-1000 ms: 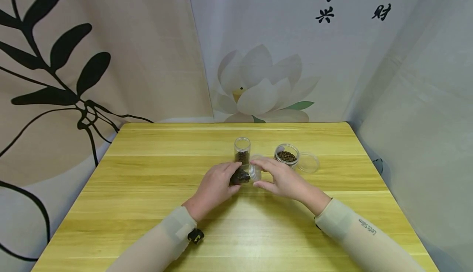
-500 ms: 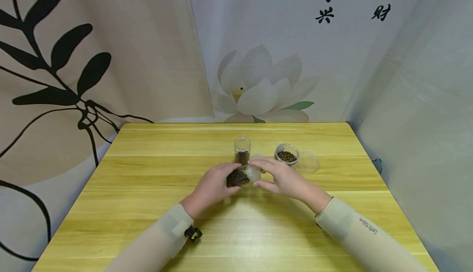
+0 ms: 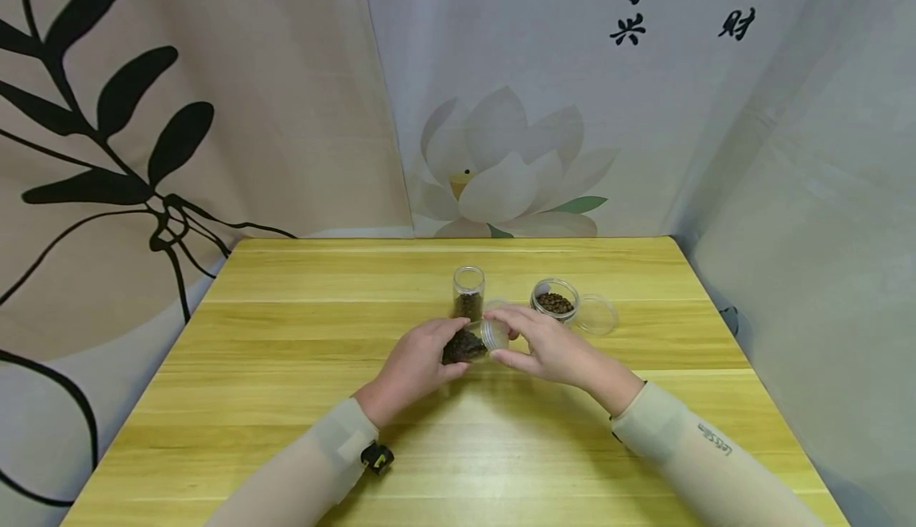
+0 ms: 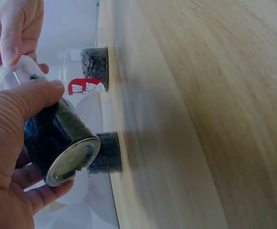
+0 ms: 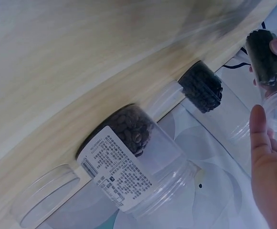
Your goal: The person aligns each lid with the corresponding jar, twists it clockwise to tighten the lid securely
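Note:
My left hand (image 3: 415, 360) grips a small clear jar (image 3: 465, 346) of dark, crinkled pieces, held lying over on its side above the table. At its mouth end is a clear screw lid (image 3: 495, 335). The thumb and fingers of my right hand (image 3: 554, 352) hold that lid from the right. The left wrist view shows the jar's round base (image 4: 73, 162) facing the camera, and the right hand (image 4: 16, 36) at the far end. In the right wrist view, the right hand (image 5: 272, 176) sits at the lid end, partly cut off by the frame.
Behind the hands stands an open jar (image 3: 469, 304) of dark bits. Right of it are an open wide jar (image 3: 555, 303) of brown beans and a clear lid (image 3: 597, 315) lying flat. Another clear lid (image 5: 169, 98) lies between these jars. A curtain backs the wooden table (image 3: 300, 336).
The held jar and my left hand moved slightly left, then back to the right. The lid's face turned a little toward the head camera and back. My right hand stays at the lid.

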`<state>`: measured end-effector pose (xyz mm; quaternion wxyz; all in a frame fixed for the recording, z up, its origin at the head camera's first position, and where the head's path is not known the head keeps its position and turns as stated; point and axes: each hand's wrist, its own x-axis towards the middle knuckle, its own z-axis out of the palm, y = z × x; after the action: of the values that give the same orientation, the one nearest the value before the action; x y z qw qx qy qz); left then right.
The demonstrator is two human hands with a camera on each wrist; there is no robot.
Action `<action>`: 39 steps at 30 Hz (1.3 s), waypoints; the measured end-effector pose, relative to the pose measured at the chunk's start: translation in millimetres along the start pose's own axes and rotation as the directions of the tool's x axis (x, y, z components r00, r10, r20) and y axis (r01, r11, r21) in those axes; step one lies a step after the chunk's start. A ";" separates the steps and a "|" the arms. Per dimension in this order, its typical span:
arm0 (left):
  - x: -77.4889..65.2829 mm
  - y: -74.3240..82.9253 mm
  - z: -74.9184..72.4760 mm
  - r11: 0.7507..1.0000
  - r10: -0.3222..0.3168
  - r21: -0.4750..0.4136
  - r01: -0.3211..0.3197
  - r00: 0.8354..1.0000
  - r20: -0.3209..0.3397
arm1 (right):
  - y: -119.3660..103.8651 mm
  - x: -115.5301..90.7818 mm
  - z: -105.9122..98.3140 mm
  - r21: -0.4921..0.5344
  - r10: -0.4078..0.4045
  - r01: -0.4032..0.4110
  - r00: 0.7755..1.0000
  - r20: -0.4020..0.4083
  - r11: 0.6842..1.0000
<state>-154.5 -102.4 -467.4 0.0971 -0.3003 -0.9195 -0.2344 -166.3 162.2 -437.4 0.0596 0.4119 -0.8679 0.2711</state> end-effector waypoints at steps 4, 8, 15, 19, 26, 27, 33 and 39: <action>-0.1 -0.1 1.5 1.000 0.012 0.011 -0.012 1.000 -0.014 | -1.0 0.6 0.1 0.009 0.004 -0.004 1.000 0.000 1.000; -0.9 0.1 2.7 0.999 0.026 0.032 -0.025 0.999 -0.028 | -0.8 0.8 0.5 0.016 0.003 -0.003 1.000 -0.002 1.000; -3.0 1.8 3.7 0.997 0.034 0.064 -0.032 0.999 -0.038 | -0.7 -0.4 1.0 -0.005 0.008 -0.008 1.000 -0.007 1.000; -3.3 1.9 3.9 0.998 0.022 0.058 -0.020 0.999 -0.034 | -0.6 -0.4 1.6 -0.007 -0.004 0.004 1.000 -0.020 1.000; -2.9 1.0 3.4 0.999 0.005 0.033 -0.003 0.999 -0.050 | 1.2 0.2 5.5 -0.026 -0.026 0.024 0.997 -0.075 0.999; -2.7 1.1 3.2 0.999 0.003 0.033 -0.001 0.999 -0.052 | 1.2 0.2 5.8 -0.028 -0.020 0.018 0.997 -0.075 0.999; -2.0 3.6 1.7 0.998 -0.063 -0.013 0.062 0.998 -0.025 | -0.1 -1.0 5.3 -0.029 0.061 -0.062 0.998 -0.023 0.998; -3.8 3.4 2.0 0.974 -0.185 -0.138 0.180 0.982 -0.024 | 0.9 -1.9 4.1 -0.015 0.115 -0.115 0.993 -0.002 0.993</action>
<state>-149.5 -100.9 -469.2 0.0712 -0.2161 -0.9233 -0.3096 -165.2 161.8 -441.8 0.0473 0.3604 -0.8922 0.2679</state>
